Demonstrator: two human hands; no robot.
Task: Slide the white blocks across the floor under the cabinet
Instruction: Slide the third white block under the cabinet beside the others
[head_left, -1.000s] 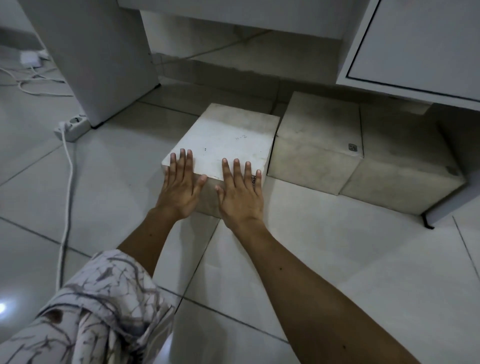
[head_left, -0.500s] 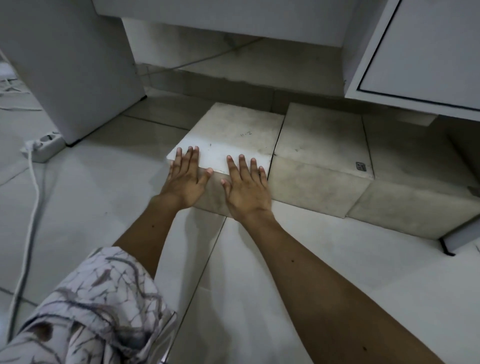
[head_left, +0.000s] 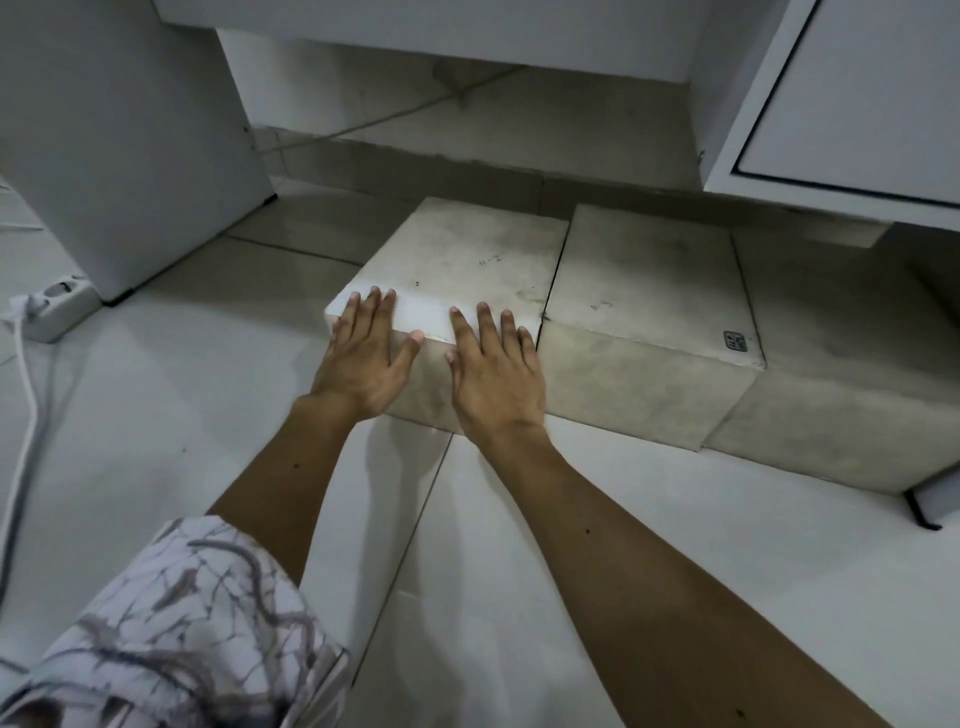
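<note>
Three white blocks sit in a row on the tiled floor below the cabinet (head_left: 841, 93). The left block (head_left: 467, 260) has both my palms flat against its near face, fingers spread over its top edge. My left hand (head_left: 366, 358) is on its left half and my right hand (head_left: 493, 374) on its right half. The middle block (head_left: 644, 280) touches it on the right and bears a small sticker. The right block (head_left: 841, 364) lies partly under the cabinet door, in shadow.
A white cabinet side panel (head_left: 130, 145) stands at the left. A power strip (head_left: 57, 306) with a white cable (head_left: 21, 415) lies on the floor beside it. A skirting ledge (head_left: 415, 156) runs behind the blocks. A black cabinet foot (head_left: 922, 512) is at the right.
The left block has slid away from me, toward the back, until it lies level with the middle block and against it. Both hands stayed pressed on it and moved forward.
</note>
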